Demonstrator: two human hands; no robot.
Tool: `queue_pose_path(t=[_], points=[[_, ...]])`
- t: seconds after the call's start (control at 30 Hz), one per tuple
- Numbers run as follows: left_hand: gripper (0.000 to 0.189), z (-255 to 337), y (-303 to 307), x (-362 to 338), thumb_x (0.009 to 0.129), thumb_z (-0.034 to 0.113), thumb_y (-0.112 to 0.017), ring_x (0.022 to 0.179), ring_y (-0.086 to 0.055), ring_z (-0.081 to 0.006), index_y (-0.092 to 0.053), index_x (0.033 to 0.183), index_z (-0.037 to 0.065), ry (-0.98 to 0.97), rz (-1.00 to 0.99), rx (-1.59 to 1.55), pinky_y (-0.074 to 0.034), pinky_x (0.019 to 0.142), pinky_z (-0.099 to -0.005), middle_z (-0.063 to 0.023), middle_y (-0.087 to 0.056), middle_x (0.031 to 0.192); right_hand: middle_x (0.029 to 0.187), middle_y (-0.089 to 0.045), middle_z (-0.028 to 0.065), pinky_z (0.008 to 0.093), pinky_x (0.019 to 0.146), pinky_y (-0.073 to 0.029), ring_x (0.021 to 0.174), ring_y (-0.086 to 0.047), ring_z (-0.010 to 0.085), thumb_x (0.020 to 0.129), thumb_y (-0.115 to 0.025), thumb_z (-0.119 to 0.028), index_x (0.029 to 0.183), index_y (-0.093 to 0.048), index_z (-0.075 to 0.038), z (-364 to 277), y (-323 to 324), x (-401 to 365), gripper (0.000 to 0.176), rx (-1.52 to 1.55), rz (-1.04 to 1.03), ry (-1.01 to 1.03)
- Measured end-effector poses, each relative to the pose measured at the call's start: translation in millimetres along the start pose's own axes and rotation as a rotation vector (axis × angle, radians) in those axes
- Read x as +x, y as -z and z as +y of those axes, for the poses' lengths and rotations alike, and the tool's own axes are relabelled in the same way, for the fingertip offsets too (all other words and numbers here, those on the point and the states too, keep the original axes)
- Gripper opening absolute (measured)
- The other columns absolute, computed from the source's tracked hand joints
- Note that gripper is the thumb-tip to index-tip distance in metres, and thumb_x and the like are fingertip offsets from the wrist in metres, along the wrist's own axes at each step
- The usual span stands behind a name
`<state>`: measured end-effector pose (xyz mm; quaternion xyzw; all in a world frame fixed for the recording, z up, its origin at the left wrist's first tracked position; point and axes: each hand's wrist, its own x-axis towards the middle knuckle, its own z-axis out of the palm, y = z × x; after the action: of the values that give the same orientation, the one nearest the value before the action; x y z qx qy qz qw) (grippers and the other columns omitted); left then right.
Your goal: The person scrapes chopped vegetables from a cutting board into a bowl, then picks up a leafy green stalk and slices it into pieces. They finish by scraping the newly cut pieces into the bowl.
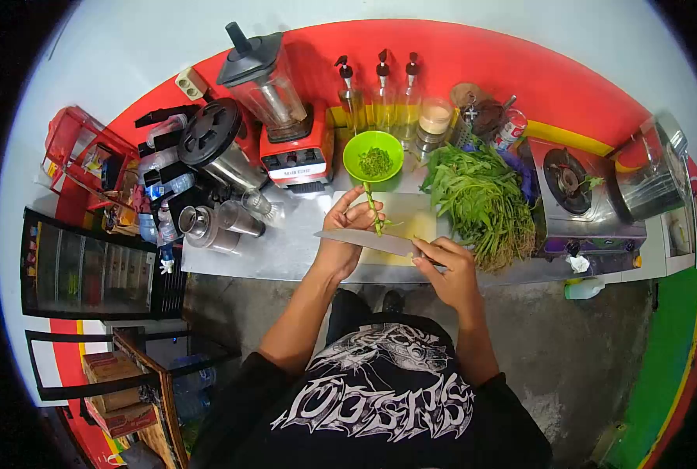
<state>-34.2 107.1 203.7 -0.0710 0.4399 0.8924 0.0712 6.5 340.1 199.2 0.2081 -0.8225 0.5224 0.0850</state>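
Observation:
My left hand (342, 229) holds a short bunch of green vegetable stems (374, 207), fingers closed round it. In my right hand (447, 267) is a knife (372, 240), its blade lying across the lower end of the stems and pointing left. Beneath both hands lies a pale cutting board (411, 215), partly covered by them. Just beyond, a lime-green bowl (352, 156) contains chopped green pieces (376, 161). To the right rests a large heap of leafy greens (481, 199), roots toward the counter's front edge.
A red blender (295, 152) and a steel jug with black lid (219, 148) stand at the left. Pump bottles (383, 98) line the red wall. A gas stove (575, 199) is on the right. Clear cups (240, 218) sit near the left end of the metal counter (286, 262).

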Motion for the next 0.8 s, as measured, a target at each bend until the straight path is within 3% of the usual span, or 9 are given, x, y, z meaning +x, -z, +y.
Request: queue_pose_path(t=[0.07,0.17,0.57,0.63,0.8], points=[[0.055,0.8,-2.5,1.3,0.094,-0.003,-0.067,0.093,-0.071,-0.0204,-0.043,0.144,0.002,-0.029,0.017,-0.006,-0.058,0.077,-0.0299,-0.0125,-0.071,0.110,0.087,-0.069,0.0109,0.0332,0.068,-0.053,0.076,-0.068,0.0232,0.087,-0.076,-0.011,0.117,-0.075,-0.003,-2.3,1.1,0.9,0.031,0.007,0.007,-0.003],[0.052,6.0,-0.4,6.1,0.094,-0.003,-0.067,0.093,-0.071,-0.0226,-0.046,0.141,0.002,-0.097,0.016,-0.004,-0.059,0.078,-0.0333,-0.0125,-0.071,0.107,0.088,-0.070,0.0113,0.0326,0.069,-0.053,0.076,-0.069,0.0231,0.086,-0.076,-0.010,0.117,-0.075,-0.002,-2.0,3.6,0.8,0.031,0.014,0.034,-0.005],[0.047,0.0,-7.0,5.7,0.094,-0.004,-0.066,0.093,-0.071,-0.0221,-0.049,0.138,0.000,-0.117,0.004,0.051,-0.057,0.079,-0.0309,-0.0131,-0.071,0.108,0.085,-0.070,0.0116,0.0326,0.067,-0.053,0.074,-0.069,0.0234,0.087,-0.076,-0.014,0.115,-0.075,-0.002,-3.3,8.8,0.6,0.030,0.012,0.047,-0.012],[0.044,0.4,-13.0,3.4,0.094,-0.006,-0.065,0.093,-0.068,-0.0186,-0.056,0.137,0.002,-0.115,0.029,0.052,-0.056,0.087,-0.0305,-0.0084,-0.071,0.105,0.084,-0.069,0.0114,0.0333,0.066,-0.052,0.074,-0.069,0.0238,0.087,-0.076,-0.014,0.115,-0.075,-0.002,-4.2,10.5,0.6,0.030,0.021,0.055,-0.010],[0.044,-3.8,-22.6,2.9,0.094,-0.005,-0.065,0.094,-0.069,-0.0178,-0.053,0.137,-0.002,-0.154,0.053,0.130,-0.056,0.088,-0.0308,-0.0107,-0.071,0.107,0.084,-0.069,0.0114,0.0333,0.066,-0.052,0.073,-0.069,0.0242,0.088,-0.076,-0.014,0.115,-0.075,-0.002,-4.6,15.1,-1.1,0.030,-0.030,0.056,0.000]])
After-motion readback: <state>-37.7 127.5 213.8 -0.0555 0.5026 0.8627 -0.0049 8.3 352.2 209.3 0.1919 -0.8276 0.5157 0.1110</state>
